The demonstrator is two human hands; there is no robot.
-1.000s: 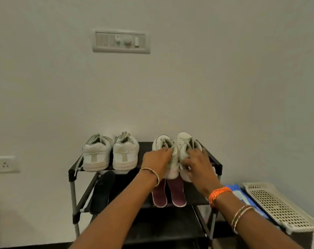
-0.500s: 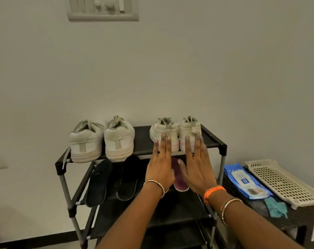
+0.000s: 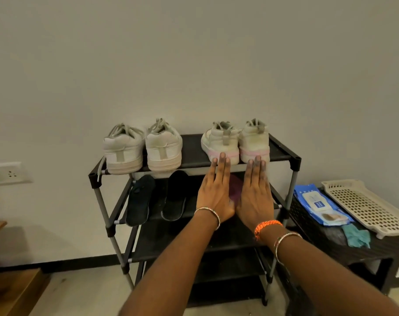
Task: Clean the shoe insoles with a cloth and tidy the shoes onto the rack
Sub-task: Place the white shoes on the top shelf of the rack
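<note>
The black shoe rack (image 3: 283, 156) stands against the wall straight ahead of the hands, its tiers running down below the wrists. To the right of the hands sits a low dark bench (image 3: 376, 249), carrying a cream perforated tray (image 3: 365, 206), a blue wipes pack (image 3: 317, 204) just beside it, and a small teal cloth (image 3: 358, 237) at the front edge.

On the top shelf, a pair of white sneakers (image 3: 143, 149) stands up and to the left of the hands, heels facing out. A second pair, the white sneakers with pink soles (image 3: 236, 142), stands directly beyond the fingertips, also heel-out and side by side.

The left hand (image 3: 215, 197) is flat, fingers straight and held together, its fingertips reaching the heel of the left pink-soled shoe. The right hand (image 3: 254, 197) is held the same way, fingers straight and close, tips at the heel of the right one. The two hands lie side by side, thumbs nearly meeting; whether the tips press the heels or only meet them I cannot tell.

One tier down, two dark insoles (image 3: 157, 197) lie to the left of the hands, toes toward the wall. A maroon insole (image 3: 235, 188) shows only in the gap between the hands, mostly hidden.
</note>
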